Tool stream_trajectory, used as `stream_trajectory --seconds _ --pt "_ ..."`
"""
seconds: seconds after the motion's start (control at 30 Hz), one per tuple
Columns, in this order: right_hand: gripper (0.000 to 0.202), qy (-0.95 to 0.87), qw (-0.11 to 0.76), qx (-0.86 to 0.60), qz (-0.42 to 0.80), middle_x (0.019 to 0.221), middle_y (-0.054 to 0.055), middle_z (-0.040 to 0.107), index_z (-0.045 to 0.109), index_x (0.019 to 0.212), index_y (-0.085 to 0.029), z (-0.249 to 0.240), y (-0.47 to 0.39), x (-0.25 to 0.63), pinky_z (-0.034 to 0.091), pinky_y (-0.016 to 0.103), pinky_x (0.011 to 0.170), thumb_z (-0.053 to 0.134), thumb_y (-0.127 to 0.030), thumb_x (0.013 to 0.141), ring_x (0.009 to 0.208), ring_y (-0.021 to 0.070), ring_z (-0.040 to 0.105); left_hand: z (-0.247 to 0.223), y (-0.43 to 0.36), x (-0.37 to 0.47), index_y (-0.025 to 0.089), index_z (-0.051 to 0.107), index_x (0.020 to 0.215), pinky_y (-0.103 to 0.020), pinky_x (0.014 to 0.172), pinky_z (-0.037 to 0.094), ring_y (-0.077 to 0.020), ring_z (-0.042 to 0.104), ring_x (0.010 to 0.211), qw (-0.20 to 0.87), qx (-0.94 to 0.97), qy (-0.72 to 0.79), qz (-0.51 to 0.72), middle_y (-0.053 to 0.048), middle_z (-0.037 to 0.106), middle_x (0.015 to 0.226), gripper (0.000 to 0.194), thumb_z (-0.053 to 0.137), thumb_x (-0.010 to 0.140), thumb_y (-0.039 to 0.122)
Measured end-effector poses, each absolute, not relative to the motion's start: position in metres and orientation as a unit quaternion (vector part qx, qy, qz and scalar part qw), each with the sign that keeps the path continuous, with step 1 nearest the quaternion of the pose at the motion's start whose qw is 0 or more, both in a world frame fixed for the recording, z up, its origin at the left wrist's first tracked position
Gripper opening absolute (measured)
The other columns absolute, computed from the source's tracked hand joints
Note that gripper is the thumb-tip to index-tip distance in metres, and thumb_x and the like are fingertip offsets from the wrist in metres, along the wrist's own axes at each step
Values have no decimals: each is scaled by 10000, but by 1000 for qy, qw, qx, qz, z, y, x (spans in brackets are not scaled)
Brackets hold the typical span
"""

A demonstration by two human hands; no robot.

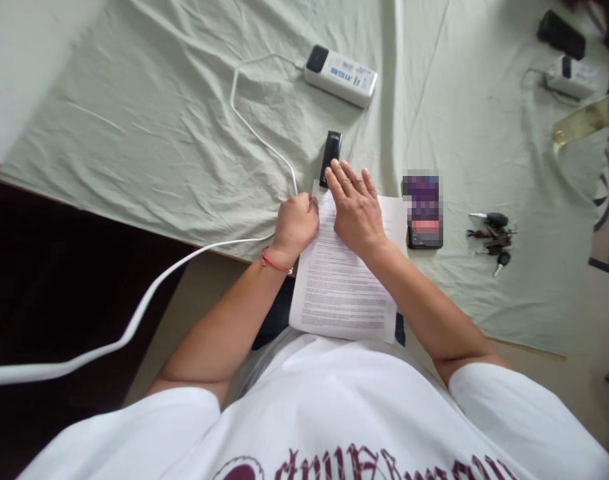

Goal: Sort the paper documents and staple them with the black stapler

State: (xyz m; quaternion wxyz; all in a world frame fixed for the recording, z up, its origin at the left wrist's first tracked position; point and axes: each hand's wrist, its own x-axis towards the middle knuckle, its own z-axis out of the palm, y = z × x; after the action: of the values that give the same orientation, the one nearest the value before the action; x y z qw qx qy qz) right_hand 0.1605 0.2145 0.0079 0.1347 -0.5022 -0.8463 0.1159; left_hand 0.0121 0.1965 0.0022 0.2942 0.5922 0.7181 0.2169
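Printed paper [344, 293] hangs partly over the table's near edge, its top end on the cloth. My left hand [297, 223] is closed on the paper's upper left edge. A small black stapler [331, 150] lies at the paper's top left corner, pointing away from me. My right hand [357, 210] lies palm down over the top of the paper, fingers stretched out. Its fingertips reach the stapler's near end; whether they press on it I cannot tell. How many sheets there are does not show clearly.
A white extension block [341, 75] with a white cable [159, 283] lies ahead; the cable passes beside my left hand. To the right are a phone [425, 233] and a bunch of keys [495, 233]. Dark and white devices and a clear bottle [584, 123] stand far right.
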Motion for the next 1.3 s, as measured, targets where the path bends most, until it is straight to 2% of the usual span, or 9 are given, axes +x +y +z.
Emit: stream_trajectory --seconds 0.13,0.27,0.37,0.53,0.8,0.93,1.1,1.2,1.3 --pt "608 -848 106 -508 111 1718 103 382 431 1615 -171 10 214 158 175 536 1359 349 -78 1020 1556 251 435 4 198 13 201 577 680 -333 720 434 -203 611 730 298 587 723 211 -83 691 744 347 454 1003 238" --pt "634 -844 108 -513 113 1725 94 369 392 1637 -209 8 213 158 224 553 1341 345 -71 1020 1441 254 572 7 198 14 209 515 635 -336 705 414 -195 581 694 306 579 722 223 -70 657 702 363 465 995 222" --pt "648 -841 124 -514 118 1718 71 389 394 1635 -241 5 213 160 229 586 1330 362 -64 1012 1490 267 516 6 196 13 209 511 631 -328 704 413 -185 567 685 317 573 714 246 -49 629 675 356 495 987 228" --pt "601 -835 165 -513 111 1649 40 502 519 1538 -264 5 221 162 243 604 1317 367 -48 998 1566 255 398 7 192 8 207 499 641 -308 682 401 -165 517 672 339 573 696 268 -19 578 651 345 522 980 268" --pt "476 -827 255 -493 90 1517 66 619 612 1424 -271 9 212 175 351 617 1263 384 -133 1030 1539 278 424 16 174 2 212 497 635 -310 673 405 -173 520 664 340 561 716 239 -22 578 645 336 503 966 273" --pt "426 -813 293 -496 78 1447 89 664 634 1388 -273 16 187 189 415 602 1223 389 -185 1051 1483 280 487 20 158 -3 209 510 655 -313 656 377 -169 504 649 336 553 724 240 -16 574 648 305 497 954 270" --pt "338 -789 337 -512 49 1334 99 727 669 1298 -254 21 160 213 481 544 1172 424 -231 1066 1362 276 586 31 140 -12 210 518 683 -303 611 354 -152 450 602 337 552 703 297 13 494 596 311 505 976 315" --pt "341 -772 360 -523 43 1378 122 699 627 1363 -247 19 151 228 482 545 1169 455 -286 1071 1355 280 595 34 132 -20 212 519 733 -293 620 386 -141 457 608 335 557 666 366 22 499 631 309 522 1006 358" --pt "439 -735 380 -555 87 1488 163 606 521 1482 -239 13 146 235 528 530 1115 480 -393 1073 1379 288 584 28 132 -28 216 526 785 -281 658 436 -142 515 665 312 549 647 427 15 541 702 296 530 1025 389"
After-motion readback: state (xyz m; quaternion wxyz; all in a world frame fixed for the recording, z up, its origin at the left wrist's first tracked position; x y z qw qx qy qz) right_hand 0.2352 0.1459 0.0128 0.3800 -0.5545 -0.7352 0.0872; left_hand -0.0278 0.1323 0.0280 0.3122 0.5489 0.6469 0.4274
